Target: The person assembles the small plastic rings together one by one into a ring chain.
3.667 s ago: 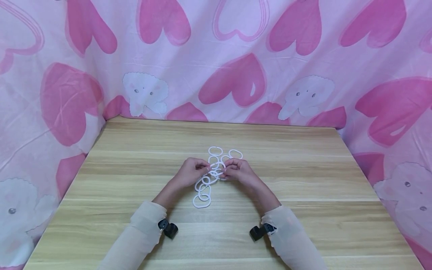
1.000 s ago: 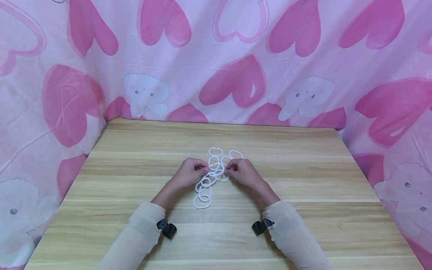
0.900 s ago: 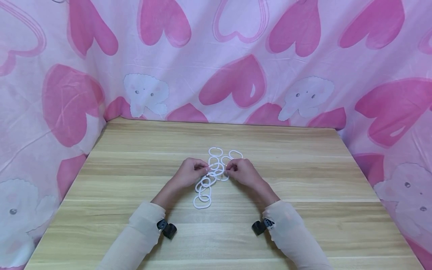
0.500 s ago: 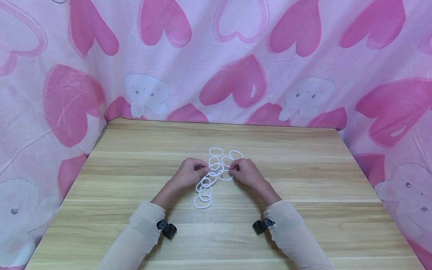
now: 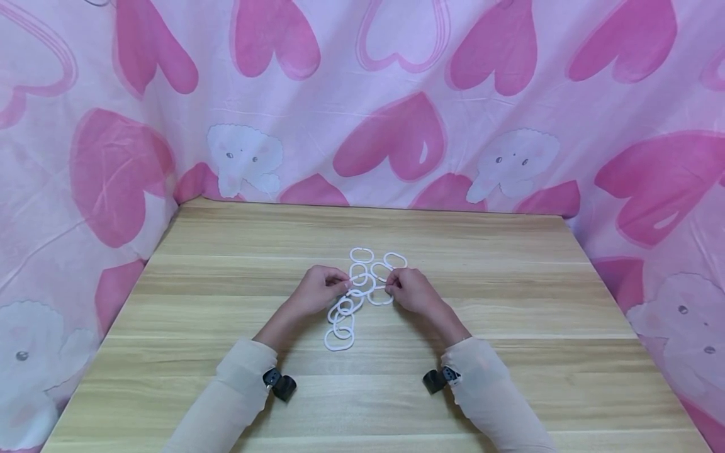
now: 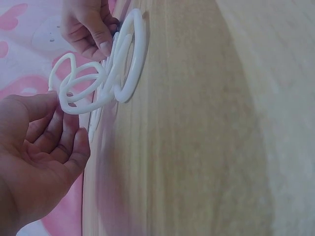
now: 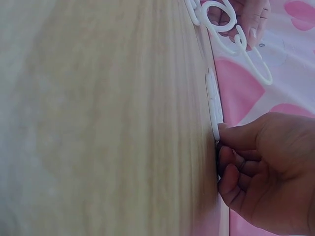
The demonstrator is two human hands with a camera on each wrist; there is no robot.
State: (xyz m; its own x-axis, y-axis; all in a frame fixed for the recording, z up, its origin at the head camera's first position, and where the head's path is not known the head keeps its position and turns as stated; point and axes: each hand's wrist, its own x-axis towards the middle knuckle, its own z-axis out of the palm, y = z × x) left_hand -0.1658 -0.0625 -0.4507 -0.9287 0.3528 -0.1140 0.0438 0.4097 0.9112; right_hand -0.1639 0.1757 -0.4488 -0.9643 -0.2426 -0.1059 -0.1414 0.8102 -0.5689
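Observation:
My left hand (image 5: 321, 290) pinches a white oval plastic link (image 6: 88, 109) between thumb and fingers, raised off the table in the left wrist view. Other links hook through it, and a short chain (image 5: 338, 348) of them trails toward the near side. To the right, my right hand (image 5: 412, 290) pinches the edge of a separate white link (image 7: 212, 105), low against the tabletop. Its fingertips hide part of that link. The links have a small gap in the ring, like C-shaped chain links.
Loose white links lie just beyond the hands, one at the back (image 5: 361, 262) and another at the back right (image 5: 389, 254). All of this is on a wood-grain table (image 5: 510, 390). A pink heart-patterned cloth (image 5: 391, 145) hangs behind and along both sides.
My right hand has drawn slightly right, bringing its link away from the cluster at the left hand. The left hand stays nearly still with its link.

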